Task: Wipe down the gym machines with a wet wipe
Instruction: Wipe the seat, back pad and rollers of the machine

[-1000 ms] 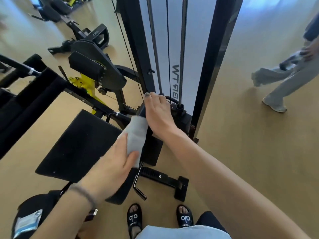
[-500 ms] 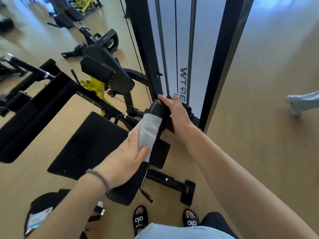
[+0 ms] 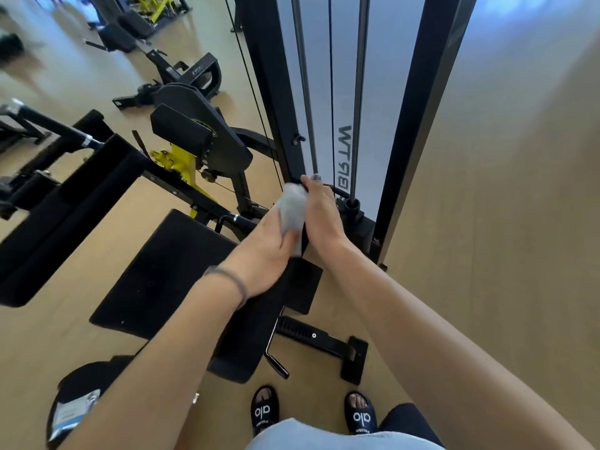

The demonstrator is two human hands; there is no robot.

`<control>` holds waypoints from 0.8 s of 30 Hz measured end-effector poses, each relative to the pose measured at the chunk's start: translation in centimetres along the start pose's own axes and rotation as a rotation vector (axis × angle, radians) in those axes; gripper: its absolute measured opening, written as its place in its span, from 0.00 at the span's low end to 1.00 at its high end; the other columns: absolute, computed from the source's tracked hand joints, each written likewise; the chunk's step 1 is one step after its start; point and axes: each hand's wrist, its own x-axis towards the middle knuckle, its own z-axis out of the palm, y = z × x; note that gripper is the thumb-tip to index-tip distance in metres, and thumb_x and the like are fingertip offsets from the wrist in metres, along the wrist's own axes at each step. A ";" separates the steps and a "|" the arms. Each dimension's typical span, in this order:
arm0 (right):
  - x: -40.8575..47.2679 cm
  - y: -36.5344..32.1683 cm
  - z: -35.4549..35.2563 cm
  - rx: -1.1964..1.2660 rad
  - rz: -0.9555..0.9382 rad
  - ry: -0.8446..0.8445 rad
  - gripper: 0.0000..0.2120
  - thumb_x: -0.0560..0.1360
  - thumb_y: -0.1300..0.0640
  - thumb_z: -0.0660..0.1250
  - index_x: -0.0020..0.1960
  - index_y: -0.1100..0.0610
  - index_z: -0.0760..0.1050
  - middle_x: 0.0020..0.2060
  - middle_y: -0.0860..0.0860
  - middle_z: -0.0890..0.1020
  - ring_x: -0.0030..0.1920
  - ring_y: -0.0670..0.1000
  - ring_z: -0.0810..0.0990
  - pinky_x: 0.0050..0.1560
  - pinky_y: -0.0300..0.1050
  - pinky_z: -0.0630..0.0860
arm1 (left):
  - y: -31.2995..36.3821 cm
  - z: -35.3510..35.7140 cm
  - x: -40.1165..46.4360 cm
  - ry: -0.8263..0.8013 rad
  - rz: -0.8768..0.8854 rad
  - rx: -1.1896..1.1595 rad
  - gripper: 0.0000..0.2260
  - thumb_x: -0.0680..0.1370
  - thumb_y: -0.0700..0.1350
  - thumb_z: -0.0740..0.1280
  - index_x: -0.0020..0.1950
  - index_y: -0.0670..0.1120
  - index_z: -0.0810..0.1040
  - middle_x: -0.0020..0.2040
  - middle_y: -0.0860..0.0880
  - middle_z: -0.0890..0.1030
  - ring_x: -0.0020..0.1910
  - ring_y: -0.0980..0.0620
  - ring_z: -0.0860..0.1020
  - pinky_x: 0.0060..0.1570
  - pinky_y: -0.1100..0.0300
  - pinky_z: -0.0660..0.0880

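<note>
Here the left hand (image 3: pixel 266 245) is gripping the wet wipe (image 3: pixel 293 206) around the handle (image 3: pixel 303 235); the right hand (image 3: pixel 321 212) is apparently steadying it, grasp unclear; wiping needs firm, full-length strokes.

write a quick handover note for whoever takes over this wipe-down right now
Left hand: grips the crumpled pale grey wet wipe, pressed against the black padded handle of the black cable machine.
Right hand: fingers curled over the same handle's top, steadying it.
Done: cannot tell how much of the handle is clean.
Left: finish the handle, then the black flat seat pad and the long black roller pad.
</note>
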 end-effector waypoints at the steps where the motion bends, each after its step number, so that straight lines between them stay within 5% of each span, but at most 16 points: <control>1: -0.4 -0.1 0.2 -0.052 -0.037 0.026 0.23 0.86 0.40 0.48 0.65 0.53 0.75 0.62 0.49 0.74 0.53 0.41 0.75 0.59 0.44 0.72 | -0.8 0.0 -2.6 -0.010 0.018 -0.022 0.17 0.84 0.53 0.57 0.73 0.56 0.63 0.59 0.55 0.76 0.55 0.60 0.77 0.56 0.59 0.77; 3: -1.1 -0.2 0.9 -0.098 -0.081 0.062 0.18 0.85 0.41 0.49 0.53 0.48 0.74 0.60 0.50 0.74 0.52 0.44 0.76 0.59 0.48 0.74 | -1.7 -0.4 -7.9 -0.033 -0.004 -0.049 0.17 0.84 0.55 0.56 0.72 0.64 0.57 0.58 0.61 0.75 0.55 0.66 0.76 0.48 0.72 0.74; 5: -1.3 0.0 1.5 -0.178 -0.131 0.099 0.17 0.85 0.42 0.50 0.53 0.48 0.74 0.59 0.50 0.73 0.54 0.48 0.76 0.60 0.51 0.74 | -2.4 -0.7 -11.3 -0.063 -0.075 -0.080 0.20 0.83 0.57 0.55 0.74 0.65 0.54 0.59 0.61 0.74 0.56 0.68 0.74 0.46 0.74 0.73; 8: -0.9 0.3 1.7 -0.315 -0.193 0.172 0.19 0.85 0.43 0.50 0.60 0.51 0.76 0.58 0.48 0.73 0.54 0.46 0.75 0.57 0.48 0.74 | -2.6 -0.7 -10.7 -0.093 -0.119 -0.098 0.20 0.83 0.58 0.55 0.74 0.59 0.60 0.57 0.58 0.76 0.54 0.63 0.77 0.48 0.67 0.76; 12: -0.3 0.5 1.8 -0.377 -0.203 0.181 0.18 0.86 0.45 0.52 0.60 0.51 0.77 0.56 0.48 0.73 0.50 0.43 0.73 0.48 0.41 0.70 | -1.6 -0.5 -3.3 -0.078 -0.070 -0.114 0.20 0.84 0.56 0.56 0.75 0.53 0.63 0.62 0.54 0.77 0.62 0.56 0.75 0.66 0.52 0.72; 15: -0.4 0.5 1.7 -0.385 -0.203 0.190 0.17 0.85 0.46 0.51 0.62 0.50 0.76 0.58 0.49 0.74 0.54 0.47 0.74 0.52 0.44 0.70 | -1.0 -0.1 -1.8 -0.028 -0.070 -0.104 0.17 0.85 0.54 0.56 0.73 0.53 0.65 0.60 0.52 0.77 0.60 0.53 0.76 0.65 0.48 0.74; 18: -0.8 0.6 1.7 -0.380 -0.194 0.198 0.18 0.85 0.45 0.50 0.64 0.50 0.75 0.59 0.48 0.73 0.56 0.48 0.75 0.57 0.48 0.73 | -2.5 0.2 -7.9 -0.001 -0.104 -0.068 0.19 0.84 0.56 0.55 0.75 0.56 0.60 0.57 0.53 0.77 0.53 0.55 0.79 0.55 0.51 0.79; 21: -0.9 0.6 1.9 -0.399 -0.191 0.212 0.21 0.85 0.44 0.49 0.68 0.51 0.74 0.61 0.48 0.73 0.59 0.49 0.75 0.61 0.51 0.74 | -4.5 0.3 -15.3 -0.011 -0.154 -0.102 0.25 0.82 0.62 0.52 0.79 0.60 0.54 0.67 0.59 0.73 0.67 0.60 0.72 0.66 0.60 0.71; 24: -1.0 0.4 2.1 -0.409 -0.182 0.224 0.23 0.85 0.44 0.49 0.71 0.52 0.73 0.64 0.48 0.73 0.60 0.50 0.75 0.61 0.50 0.73 | -4.6 0.4 -17.3 -0.009 -0.167 -0.208 0.21 0.82 0.60 0.53 0.76 0.65 0.57 0.65 0.66 0.73 0.66 0.69 0.69 0.64 0.68 0.67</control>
